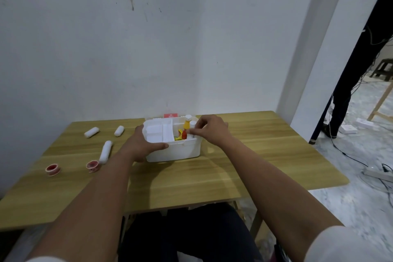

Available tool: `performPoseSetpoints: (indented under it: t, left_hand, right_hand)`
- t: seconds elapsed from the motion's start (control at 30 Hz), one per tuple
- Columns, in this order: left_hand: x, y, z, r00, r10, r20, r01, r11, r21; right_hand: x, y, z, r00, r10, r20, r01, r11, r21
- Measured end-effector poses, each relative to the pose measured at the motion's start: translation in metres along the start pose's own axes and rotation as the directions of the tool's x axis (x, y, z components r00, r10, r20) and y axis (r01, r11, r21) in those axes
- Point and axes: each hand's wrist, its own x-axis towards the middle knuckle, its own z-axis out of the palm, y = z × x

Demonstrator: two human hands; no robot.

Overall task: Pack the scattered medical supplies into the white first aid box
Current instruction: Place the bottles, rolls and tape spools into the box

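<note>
Our right hand (209, 128) pinches a small white bottle (192, 125) between thumb and fingertips, over the right compartment of the white first aid box (173, 151). Our left hand (142, 143) grips the box's near-left corner, thumb along the rim. The box sits mid-table, open, holding a white divided tray, an orange bottle (187, 124) and yellow and red items. On the wooden table (265, 155) to the left lie 3 white gauze rolls (105, 152) and 2 red-centred tape rolls (92, 165).

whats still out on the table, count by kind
White gauze rolls: 3
Red-and-white tape rolls: 2
Total: 5 loose on the table, all left of the first aid box.
</note>
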Motion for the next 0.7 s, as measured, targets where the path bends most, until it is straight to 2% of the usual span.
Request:
performPoseSetpoints:
  t: [0.23,0.33,0.47,0.5,0.57,0.6,0.7]
  left_hand:
    - [-0.009,0.010,-0.001,1.000,-0.005,-0.008,0.005,0.999,-0.037]
    - [-0.014,0.016,-0.008,1.000,-0.026,0.005,0.026,0.999,-0.040]
    - [-0.017,0.017,-0.034,0.988,-0.099,0.116,0.107,0.993,-0.059]
    - [-0.015,0.013,-0.040,0.991,-0.107,0.076,0.113,0.990,-0.082]
    - [-0.012,0.001,-0.054,0.987,-0.129,-0.095,0.117,0.985,-0.126]
    - [-0.011,-0.006,-0.061,0.974,-0.134,-0.182,0.120,0.989,-0.088]
    - [-0.007,-0.034,-0.081,0.938,-0.150,-0.313,0.234,0.939,0.251]
  right_hand:
    - [0.004,0.004,0.006,0.999,0.035,-0.007,-0.034,0.996,0.086]
    - [0.009,0.010,0.008,0.994,0.005,0.110,-0.028,0.978,0.208]
    - [0.018,0.012,0.012,0.957,-0.037,0.289,-0.027,0.977,0.212]
    - [0.020,0.015,0.014,0.947,-0.053,0.316,-0.024,0.972,0.235]
    - [0.022,0.018,0.015,0.928,-0.089,0.361,-0.011,0.963,0.268]
    - [0.022,0.021,0.018,0.925,-0.100,0.365,0.002,0.965,0.261]
    - [0.027,0.027,0.025,0.919,-0.083,0.384,-0.025,0.963,0.268]
